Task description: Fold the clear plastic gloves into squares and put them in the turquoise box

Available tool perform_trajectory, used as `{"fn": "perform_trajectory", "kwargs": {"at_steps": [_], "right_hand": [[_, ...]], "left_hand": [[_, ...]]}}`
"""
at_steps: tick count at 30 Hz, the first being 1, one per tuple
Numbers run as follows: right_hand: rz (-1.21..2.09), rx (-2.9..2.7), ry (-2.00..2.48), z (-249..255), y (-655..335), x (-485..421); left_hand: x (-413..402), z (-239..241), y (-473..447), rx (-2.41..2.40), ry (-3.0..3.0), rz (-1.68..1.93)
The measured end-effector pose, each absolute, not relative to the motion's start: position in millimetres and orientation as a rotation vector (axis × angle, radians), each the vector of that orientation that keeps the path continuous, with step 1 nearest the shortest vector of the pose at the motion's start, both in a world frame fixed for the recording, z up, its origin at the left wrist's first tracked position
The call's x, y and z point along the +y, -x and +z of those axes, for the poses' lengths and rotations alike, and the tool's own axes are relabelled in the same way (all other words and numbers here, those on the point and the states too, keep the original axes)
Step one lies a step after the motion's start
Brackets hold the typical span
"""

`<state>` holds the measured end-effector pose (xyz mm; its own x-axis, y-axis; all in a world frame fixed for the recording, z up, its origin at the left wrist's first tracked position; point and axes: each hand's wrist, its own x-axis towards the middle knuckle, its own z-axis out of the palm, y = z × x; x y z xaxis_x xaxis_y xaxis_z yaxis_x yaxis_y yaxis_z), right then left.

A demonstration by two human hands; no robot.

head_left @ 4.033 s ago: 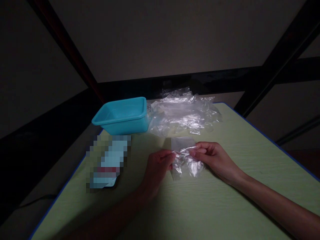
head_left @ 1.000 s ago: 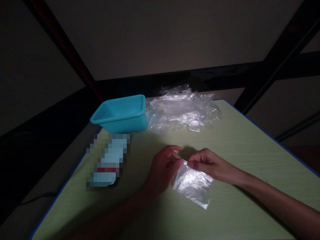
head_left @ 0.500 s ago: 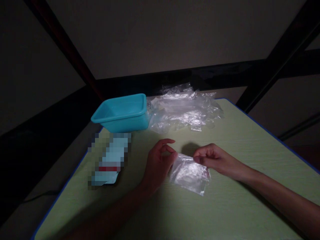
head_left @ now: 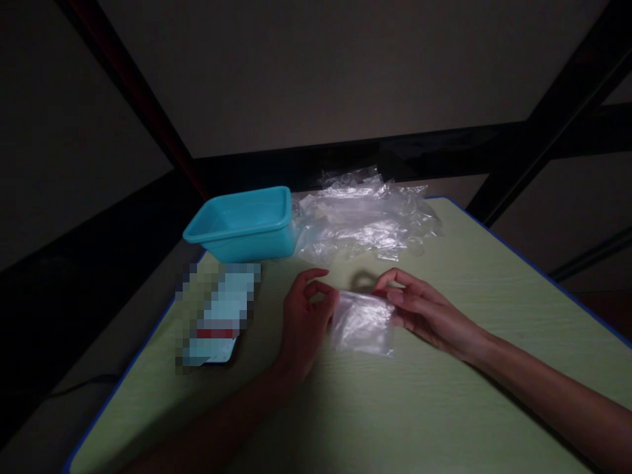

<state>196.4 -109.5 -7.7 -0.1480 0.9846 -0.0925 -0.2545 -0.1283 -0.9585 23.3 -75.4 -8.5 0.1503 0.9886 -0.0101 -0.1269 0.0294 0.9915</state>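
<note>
A small clear plastic bag (head_left: 363, 322) hangs just above the green table (head_left: 444, 408), held between both my hands. My left hand (head_left: 303, 322) pinches its left top corner with thumb and fingers. My right hand (head_left: 419, 313) grips the right side, its fingers curled over the bag's top edge. A loose pile of clear plastic bags (head_left: 363, 214) lies at the far edge of the table, beyond my hands.
A turquoise plastic tub (head_left: 244, 224) stands at the far left of the table, touching the pile. A blurred-out flat object (head_left: 217, 316) lies left of my left hand. Dark beams cross behind the table. The room is dim.
The crumpled bag has been spread out flat between my hands. Over the last second both hands lifted it up and slightly away, and it now hangs more level.
</note>
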Motion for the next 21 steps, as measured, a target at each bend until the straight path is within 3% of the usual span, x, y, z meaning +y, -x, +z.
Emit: {"fn": "perform_trajectory", "kwargs": {"at_steps": [21], "right_hand": [[1.16, -1.215, 1.26, -14.5, -188.3, -112.7]], "left_hand": [[-75.6, -17.3, -25.8, 1.012, -1.155, 1.222]]}}
